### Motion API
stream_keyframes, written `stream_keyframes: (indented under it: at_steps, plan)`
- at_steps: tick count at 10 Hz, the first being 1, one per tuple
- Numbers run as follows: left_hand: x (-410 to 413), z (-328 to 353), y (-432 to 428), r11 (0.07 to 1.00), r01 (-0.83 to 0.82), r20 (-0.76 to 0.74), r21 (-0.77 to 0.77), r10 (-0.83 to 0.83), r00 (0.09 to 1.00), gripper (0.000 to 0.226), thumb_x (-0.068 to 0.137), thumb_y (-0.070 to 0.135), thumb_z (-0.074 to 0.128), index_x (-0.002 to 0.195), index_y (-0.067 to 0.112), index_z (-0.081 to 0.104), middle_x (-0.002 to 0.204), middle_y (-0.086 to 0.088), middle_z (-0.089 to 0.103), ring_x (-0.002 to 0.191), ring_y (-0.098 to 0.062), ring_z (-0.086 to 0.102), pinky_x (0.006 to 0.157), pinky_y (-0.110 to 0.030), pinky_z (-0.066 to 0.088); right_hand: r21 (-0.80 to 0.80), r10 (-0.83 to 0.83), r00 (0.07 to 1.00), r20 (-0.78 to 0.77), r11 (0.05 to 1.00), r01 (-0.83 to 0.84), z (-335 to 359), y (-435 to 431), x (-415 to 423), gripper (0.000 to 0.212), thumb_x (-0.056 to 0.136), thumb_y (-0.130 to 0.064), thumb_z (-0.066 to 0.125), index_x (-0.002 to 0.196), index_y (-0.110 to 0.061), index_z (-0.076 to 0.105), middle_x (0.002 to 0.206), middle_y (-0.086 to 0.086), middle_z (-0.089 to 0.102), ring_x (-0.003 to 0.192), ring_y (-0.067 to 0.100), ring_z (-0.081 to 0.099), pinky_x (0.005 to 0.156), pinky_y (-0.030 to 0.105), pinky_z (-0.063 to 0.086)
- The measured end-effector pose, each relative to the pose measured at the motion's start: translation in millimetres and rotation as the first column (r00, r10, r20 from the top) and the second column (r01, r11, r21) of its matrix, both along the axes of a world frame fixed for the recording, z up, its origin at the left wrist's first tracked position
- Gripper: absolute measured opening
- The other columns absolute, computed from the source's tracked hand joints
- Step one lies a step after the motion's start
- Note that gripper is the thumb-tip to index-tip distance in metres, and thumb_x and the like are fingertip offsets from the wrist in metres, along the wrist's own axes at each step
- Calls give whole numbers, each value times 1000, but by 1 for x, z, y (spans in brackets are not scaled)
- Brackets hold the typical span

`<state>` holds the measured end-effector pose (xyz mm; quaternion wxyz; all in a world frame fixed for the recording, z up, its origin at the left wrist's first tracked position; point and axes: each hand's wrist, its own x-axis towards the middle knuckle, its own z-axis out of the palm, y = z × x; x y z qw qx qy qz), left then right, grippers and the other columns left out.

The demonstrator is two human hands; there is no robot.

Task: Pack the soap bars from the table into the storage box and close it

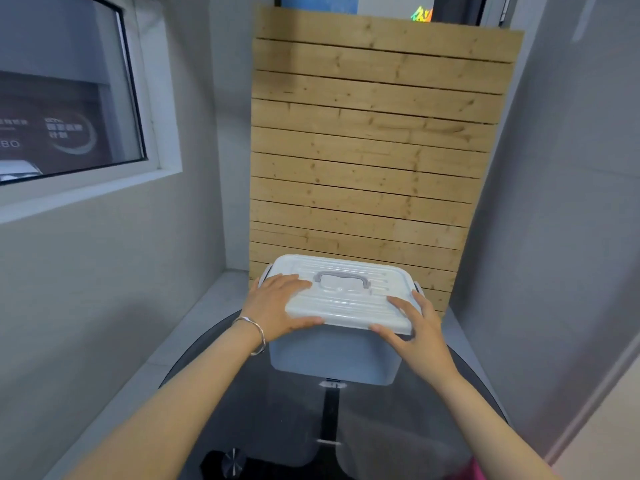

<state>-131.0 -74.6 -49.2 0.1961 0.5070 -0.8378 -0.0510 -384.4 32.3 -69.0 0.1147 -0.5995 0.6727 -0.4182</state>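
The left hand (277, 303) and right hand (415, 327) — 2 flat palms, fingers nearly straight, thumbs at the front rim — press the ribbed white plastic lid (346, 303) onto the pale-blue storage box (332, 355), which stands on the round dark glass table (284, 410).

Through the window (131, 98) on the left, a dark sign (41, 105) shows pale characters that look like "80" near its lower left. Chinese characters beside a curved emblem are too blurred to read. A rainbow-coloured sticker (422, 14) at the top is illegible.
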Motion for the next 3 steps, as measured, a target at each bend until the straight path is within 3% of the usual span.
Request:
stream_keyframes:
  at_steps: [2, 3]
  plan:
    - [1, 9, -8, 999, 21, 17, 32, -22, 1000, 84, 57, 84, 44, 131, 46, 37, 149, 15, 33, 138, -12, 26, 111, -40, 20, 41, -5, 1000, -4, 999, 5, 6, -9, 4, 64, 69, -63, 66, 128, -42, 50, 157, -5, 16, 146, 13, 8, 111, 34, 25]
    - [2, 13, -6, 997, 45, 82, 64, -50, 995, 82, 62, 83, 42, 135, 48, 30, 153, 13, 25, 141, -14, 20, 113, -44, 15, 164, 33, 998, -53, 986, -24, 27, -3, 4, 73, 79, -54, 64, 143, -32, 36, 161, -1, 7, 148, 18, 2, 119, 40, 14]
